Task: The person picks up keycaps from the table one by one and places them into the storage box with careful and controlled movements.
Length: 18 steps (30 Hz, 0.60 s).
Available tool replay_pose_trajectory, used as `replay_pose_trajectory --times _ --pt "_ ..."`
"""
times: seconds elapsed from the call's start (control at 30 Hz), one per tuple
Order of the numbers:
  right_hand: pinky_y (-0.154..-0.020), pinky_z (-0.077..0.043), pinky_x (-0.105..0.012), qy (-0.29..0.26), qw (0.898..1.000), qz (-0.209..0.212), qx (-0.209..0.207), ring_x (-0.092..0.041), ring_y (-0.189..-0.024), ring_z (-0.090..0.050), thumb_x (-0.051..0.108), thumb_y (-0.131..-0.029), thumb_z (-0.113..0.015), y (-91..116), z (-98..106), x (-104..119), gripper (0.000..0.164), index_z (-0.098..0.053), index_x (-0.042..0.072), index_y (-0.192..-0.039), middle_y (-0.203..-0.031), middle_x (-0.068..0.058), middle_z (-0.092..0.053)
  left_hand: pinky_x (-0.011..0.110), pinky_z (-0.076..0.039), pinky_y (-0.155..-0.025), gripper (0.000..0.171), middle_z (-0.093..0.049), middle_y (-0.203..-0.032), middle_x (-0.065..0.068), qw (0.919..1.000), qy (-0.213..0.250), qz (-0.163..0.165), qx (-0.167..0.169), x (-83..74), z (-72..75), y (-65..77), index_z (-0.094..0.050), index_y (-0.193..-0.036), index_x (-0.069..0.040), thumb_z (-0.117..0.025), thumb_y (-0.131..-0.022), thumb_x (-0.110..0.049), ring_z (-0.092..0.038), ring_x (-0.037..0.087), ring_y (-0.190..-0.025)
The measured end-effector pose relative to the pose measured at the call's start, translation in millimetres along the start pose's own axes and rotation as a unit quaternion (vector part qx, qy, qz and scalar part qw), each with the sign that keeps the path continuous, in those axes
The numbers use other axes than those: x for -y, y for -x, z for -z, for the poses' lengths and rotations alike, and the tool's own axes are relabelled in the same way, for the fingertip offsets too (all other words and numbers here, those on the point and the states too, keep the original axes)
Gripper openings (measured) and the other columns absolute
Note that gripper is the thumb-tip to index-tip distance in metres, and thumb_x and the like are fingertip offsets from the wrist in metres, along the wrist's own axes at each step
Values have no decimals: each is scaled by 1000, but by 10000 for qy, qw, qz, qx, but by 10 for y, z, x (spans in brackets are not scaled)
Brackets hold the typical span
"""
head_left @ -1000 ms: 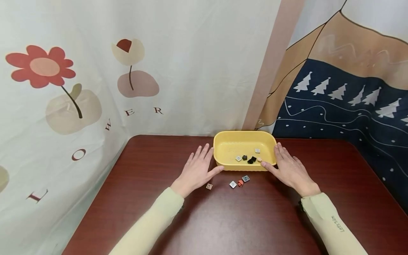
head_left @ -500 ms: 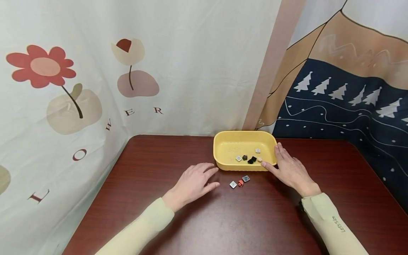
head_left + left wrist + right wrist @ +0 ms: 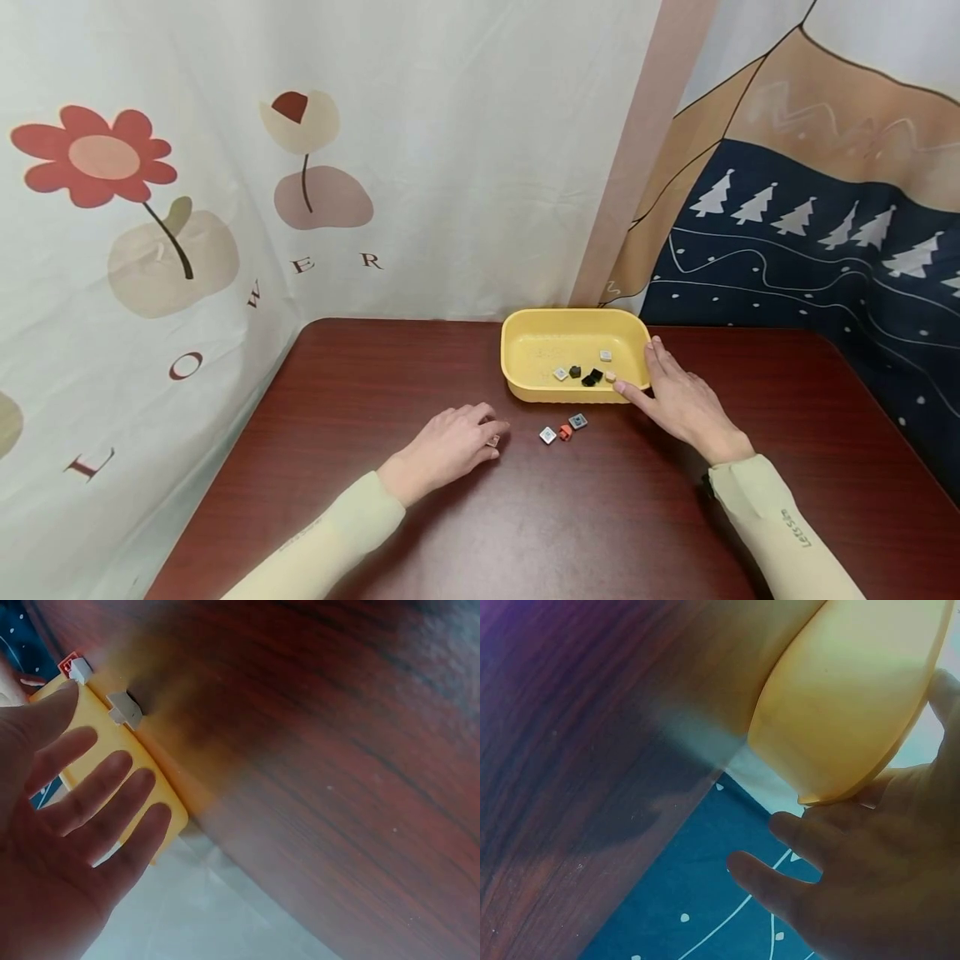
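Note:
My left hand [image 3: 446, 446] is low over the table, left of the yellow plastic basin [image 3: 577, 395]. Its thumb and index finger stand apart on either side of a small beige keycap [image 3: 492, 441]; the left wrist view shows this keycap [image 3: 126, 709] with its stem, beyond the fingertips. At the basin's right end, my right hand [image 3: 686, 404] rests with fairly straight fingers along the outside and the thumb by the front rim. Between the hands, in front of the basin, lie a white keycap [image 3: 547, 436], an orange-red keycap [image 3: 566, 432] and a grey-blue keycap [image 3: 577, 422].
Inside the basin are several white, black and cream keycaps, among them a white keycap [image 3: 605, 356] and a black keycap [image 3: 575, 372]. The dark red-brown table [image 3: 570, 517] ends at a printed curtain [image 3: 450, 167] behind the basin.
The left hand has left the basin's left side and come back toward the beige keycap, its fingers more bent. The right hand and basin have stayed in place.

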State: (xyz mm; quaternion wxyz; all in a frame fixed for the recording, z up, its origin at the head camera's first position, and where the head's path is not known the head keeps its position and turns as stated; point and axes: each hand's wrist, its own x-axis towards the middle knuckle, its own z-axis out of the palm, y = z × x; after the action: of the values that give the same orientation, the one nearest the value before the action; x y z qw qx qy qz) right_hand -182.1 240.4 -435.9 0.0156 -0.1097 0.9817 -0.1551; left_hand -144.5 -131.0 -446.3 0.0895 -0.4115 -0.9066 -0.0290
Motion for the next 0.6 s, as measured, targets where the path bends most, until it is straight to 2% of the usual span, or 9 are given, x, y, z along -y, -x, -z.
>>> replay_pose_trajectory --times 0.1,0.37,0.5,0.6 --pt "-114 -30 -66 12 10000 -6 -10 -50 -151 -23 73 -100 -41 5 3 -5 106 -14 -10 -160 -168 -31 -10 33 -57 -76 33 -64 -105 0 9999 -108 -62 45 -5 -22 5 -75 -122 -18 -82 -91 -28 -68 17 -90" --pt "-114 -31 -66 -42 10000 -15 10 -49 -151 -24 73 -100 -41 2 4 -1 107 -14 -10 -161 -168 -30 -11 32 -57 -71 24 -66 -99 0 9994 -243 -235 -22 -16 -43 3 -79 -112 -18 -83 -89 -17 -68 18 -84" --pt "-114 -32 -66 -40 10000 -37 17 -49 -151 -24 72 -100 -43 2 5 3 106 -14 -9 -161 -168 -30 -10 32 -55 -65 9 -62 -90 -2 9993 -232 -269 -77 -14 -53 -11 -78 -98 -17 -79 -90 -11 -65 19 -76" --pt "-113 -32 -65 -37 10000 -52 2 -50 -150 -25 70 -100 -46 4 8 5 104 -14 -10 -161 -168 -31 -11 31 -53 -61 9 -56 -82 -3 9993 -242 -281 -66 -13 -64 -25 -74 -87 -16 -77 -90 -9 -62 18 -71"
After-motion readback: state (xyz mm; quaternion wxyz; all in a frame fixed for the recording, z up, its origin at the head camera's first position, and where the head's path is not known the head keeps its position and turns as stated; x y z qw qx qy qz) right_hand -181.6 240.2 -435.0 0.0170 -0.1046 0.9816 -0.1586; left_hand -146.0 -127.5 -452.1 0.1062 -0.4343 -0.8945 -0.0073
